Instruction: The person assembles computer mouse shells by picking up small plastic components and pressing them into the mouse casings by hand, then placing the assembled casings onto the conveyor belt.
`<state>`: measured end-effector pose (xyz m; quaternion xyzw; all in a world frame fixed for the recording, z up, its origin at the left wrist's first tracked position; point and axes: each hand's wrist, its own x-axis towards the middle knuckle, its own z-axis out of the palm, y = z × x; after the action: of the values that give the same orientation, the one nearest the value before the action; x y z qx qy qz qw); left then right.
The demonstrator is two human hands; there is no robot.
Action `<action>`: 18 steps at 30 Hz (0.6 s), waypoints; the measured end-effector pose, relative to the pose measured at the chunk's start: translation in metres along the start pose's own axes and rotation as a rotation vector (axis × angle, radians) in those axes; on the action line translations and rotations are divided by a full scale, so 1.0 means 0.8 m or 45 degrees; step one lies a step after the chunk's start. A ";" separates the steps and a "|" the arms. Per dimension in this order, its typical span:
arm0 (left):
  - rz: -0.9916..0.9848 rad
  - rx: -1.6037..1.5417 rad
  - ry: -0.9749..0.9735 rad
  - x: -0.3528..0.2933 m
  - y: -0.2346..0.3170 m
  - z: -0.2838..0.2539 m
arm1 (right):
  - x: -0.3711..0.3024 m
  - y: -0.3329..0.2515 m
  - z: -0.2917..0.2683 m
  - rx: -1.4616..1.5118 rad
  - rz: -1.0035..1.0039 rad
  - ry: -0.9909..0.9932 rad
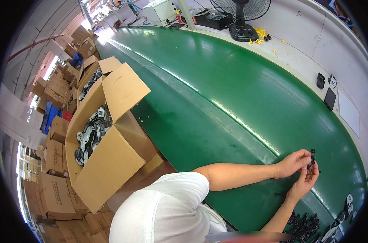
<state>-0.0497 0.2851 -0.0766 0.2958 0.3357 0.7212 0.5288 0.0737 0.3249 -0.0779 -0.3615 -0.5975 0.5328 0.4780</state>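
A small black plastic part [312, 156] sits pinched between the fingertips of both hands, raised just above the green belt [232, 93]. The left hand [293, 163] grips it from above; the right hand [304, 182] closes on it from below. Its shape is too small to make out. More black parts [303, 227] lie near the lower edge, partly cut off.

The small black part [312, 157] is mostly hidden by the fingers pinching it. The pile of black parts [304, 227] runs off the lower edge.
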 end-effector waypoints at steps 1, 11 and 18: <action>0.045 0.085 0.020 -0.001 0.001 0.005 | 0.000 0.003 -0.003 -0.001 0.001 0.002; -0.072 -0.055 0.059 0.002 0.014 -0.005 | -0.001 -0.005 -0.001 -0.026 0.010 -0.011; 0.046 0.159 0.001 0.000 0.003 -0.002 | 0.001 0.007 -0.004 0.010 0.004 0.019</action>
<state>-0.0523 0.2845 -0.0756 0.3340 0.3748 0.7083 0.4962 0.0762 0.3276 -0.0835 -0.3645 -0.5912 0.5331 0.4832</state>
